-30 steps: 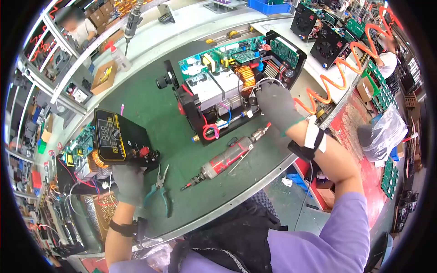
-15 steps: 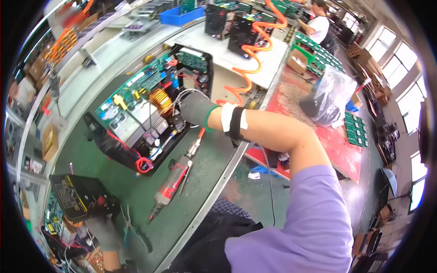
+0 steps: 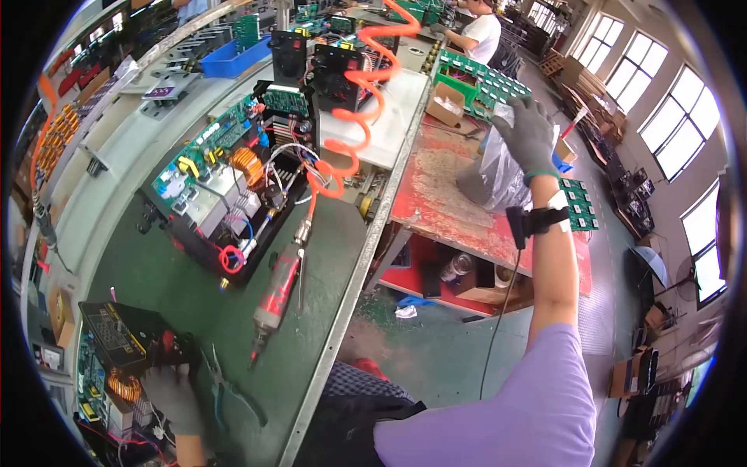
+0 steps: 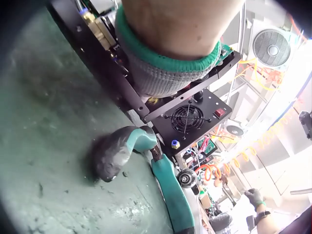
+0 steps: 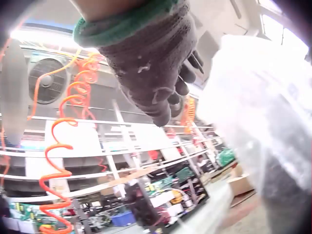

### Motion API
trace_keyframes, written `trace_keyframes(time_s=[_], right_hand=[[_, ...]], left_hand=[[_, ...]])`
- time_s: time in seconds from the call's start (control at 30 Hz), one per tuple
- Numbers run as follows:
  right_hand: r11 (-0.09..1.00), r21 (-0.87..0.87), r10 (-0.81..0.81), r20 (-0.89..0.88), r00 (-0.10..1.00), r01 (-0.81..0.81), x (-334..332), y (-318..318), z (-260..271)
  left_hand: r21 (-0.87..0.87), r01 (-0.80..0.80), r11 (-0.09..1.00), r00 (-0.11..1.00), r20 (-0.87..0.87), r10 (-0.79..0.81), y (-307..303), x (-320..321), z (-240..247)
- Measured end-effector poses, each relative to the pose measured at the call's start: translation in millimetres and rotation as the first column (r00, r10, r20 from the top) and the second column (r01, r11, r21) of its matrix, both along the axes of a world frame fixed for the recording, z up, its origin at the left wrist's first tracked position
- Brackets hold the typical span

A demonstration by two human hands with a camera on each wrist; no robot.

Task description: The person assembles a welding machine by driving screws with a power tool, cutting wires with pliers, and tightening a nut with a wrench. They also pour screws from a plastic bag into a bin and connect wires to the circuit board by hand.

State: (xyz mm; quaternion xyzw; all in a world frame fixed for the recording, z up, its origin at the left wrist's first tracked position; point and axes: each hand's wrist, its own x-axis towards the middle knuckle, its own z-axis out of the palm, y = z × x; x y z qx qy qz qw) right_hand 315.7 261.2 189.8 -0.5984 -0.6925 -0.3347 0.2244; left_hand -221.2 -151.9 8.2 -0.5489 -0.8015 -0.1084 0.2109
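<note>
In the head view the right hand, in a grey glove, is raised with its fingers spread beside a clear plastic bag, holding nothing. The right wrist view shows that bag to the right of the gloved hand. At the lower left, the left hand lies against a black unit with a display panel; its fingers are partly hidden. Teal-handled pliers lie beside it. An opened black chassis with green boards sits on the green mat, near a red air screwdriver.
An orange coiled hose runs down to the screwdriver. Black fan units and a blue bin stand at the back. The red worn table carries green boards and a cardboard box. Another person is behind.
My right hand has left the opened chassis and moved right to the plastic bag, its fingers now spread. The head view has turned right. My left hand stays by the display unit.
</note>
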Motion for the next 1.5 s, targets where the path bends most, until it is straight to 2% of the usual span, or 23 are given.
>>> trace_keyframes(time_s=[0.03, 0.1, 0.2, 0.33, 0.4, 0.53, 0.57, 0.6, 0.63, 0.67, 0.7, 0.73, 0.8, 0.87, 0.9, 0.93, 1.07, 1.2, 1.27, 1.33, 1.37, 1.4, 1.5], right_hand=[[0.998, 0.035, -0.058, 0.052, 0.997, 0.056, 14, -7, -3], [0.991, 0.07, -0.121, 0.102, 0.987, 0.114, 28, -32, -8], [0.997, -0.057, -0.038, 0.128, 0.991, 0.045, 33, -90, -19], [0.982, 0.141, 0.119, 0.075, 0.99, -0.128, 22, -158, -60], [0.989, 0.111, 0.093, 0.054, 0.994, -0.098, 22, -181, -78], [0.956, 0.216, 0.197, 0.04, 0.98, -0.201, 29, -182, -97], [0.94, 0.294, 0.213, -0.112, 0.971, -0.172, 35, -171, -100], [0.922, 0.364, 0.237, -0.26, 0.936, -0.133, 41, -157, -104], [0.915, 0.375, 0.348, -0.55, 0.759, -0.147, 34, -138, -94], [0.932, 0.328, 0.345, -0.674, 0.654, -0.154, 29, -133, -78], [0.948, 0.274, 0.312, -0.709, 0.633, -0.16, 26, -122, -62], [0.921, 0.313, 0.39, -0.725, 0.568, -0.232, 32, -100, -57], [0.903, 0.32, 0.403, -0.861, 0.309, -0.287, 20, -79, -43], [0.908, 0.328, 0.389, -0.89, 0.239, -0.26, 24, -63, -37], [0.912, 0.304, 0.362, -0.912, 0.194, -0.274, 34, -56, -36], [0.914, 0.289, 0.35, -0.917, 0.193, -0.284, 28, -64, -29], [0.903, 0.287, 0.364, -0.906, 0.216, -0.32, 29, -70, -21], [0.849, 0.319, 0.402, -0.907, 0.123, -0.421, 10, -93, -7], [0.778, 0.339, 0.487, -0.857, 0.166, -0.529, -5, -106, -6], [0.791, 0.182, 0.39, -0.886, 0.252, -0.585, -22, -121, -3], [0.733, 0.197, 0.466, -0.843, 0.27, -0.651, -32, -124, -5], [0.669, 0.204, 0.541, -0.794, 0.279, -0.714, -40, -124, -6], [0.68, 0.22, 0.492, -0.844, 0.213, -0.7, -46, -125, -9]], left_hand=[[-0.077, -0.059, 0.995, 0.998, 0.021, 0.061, -1, 1, 3], [-0.076, -0.035, 0.996, 0.999, 0.036, 0.038, -3, 1, 7], [-0.042, 0.009, 0.999, 0.999, 0.032, -0.008, -2, 5, 11], [0.007, 0.039, 0.999, 0.999, 0.036, -0.039, 2, 9, 12], [-0.03, 0.056, 0.998, 0.997, 0.057, -0.054, 2, 7, 15], [-0.024, 0.068, 0.997, 0.996, 0.067, -0.066, 3, 3, 9], [-0.054, 0.048, 0.997, 0.996, 0.082, -0.043, 2, 5, 12], [-0.085, 0.026, 0.996, 0.995, 0.096, -0.018, 0, 7, 14], [-0.087, 0.02, 0.996, 0.995, 0.095, -0.012, -2, 8, 19], [-0.12, 0.019, 0.993, 0.994, 0.113, -0.006, -2, 11, 25], [-0.15, 0.02, 0.988, 0.991, 0.132, 0.001, -3, 15, 31], [-0.152, 0.012, 0.988, 0.991, 0.132, 0.009, -7, 21, 36], [-0.11, 0.046, 0.993, 0.985, 0.171, -0.027, -15, 34, 48], [-0.144, 0.058, 0.988, 0.96, 0.28, -0.015, -29, 41, 61], [-0.079, 0.107, 0.991, 0.942, 0.327, -0.075, -35, 46, 63], [-0.017, 0.155, 0.988, 0.92, 0.368, -0.138, -43, 50, 65], [-0.044, 0.182, 0.982, 0.921, 0.358, -0.155, -59, 61, 80], [0.026, 0.267, 0.963, 0.902, 0.344, -0.26, -48, 77, 87], [0.0, 0.276, 0.961, 0.904, 0.34, -0.259, -40, 93, 99], [0.019, 0.356, 0.934, 0.886, 0.312, -0.344, -32, 102, 101], [0.02, 0.372, 0.928, 0.89, 0.278, -0.362, -27, 108, 101], [0.006, 0.377, 0.926, 0.887, 0.283, -0.364, -21, 114, 101], [0.03, 0.458, 0.889, 0.837, 0.323, -0.442, -7, 133, 102]])
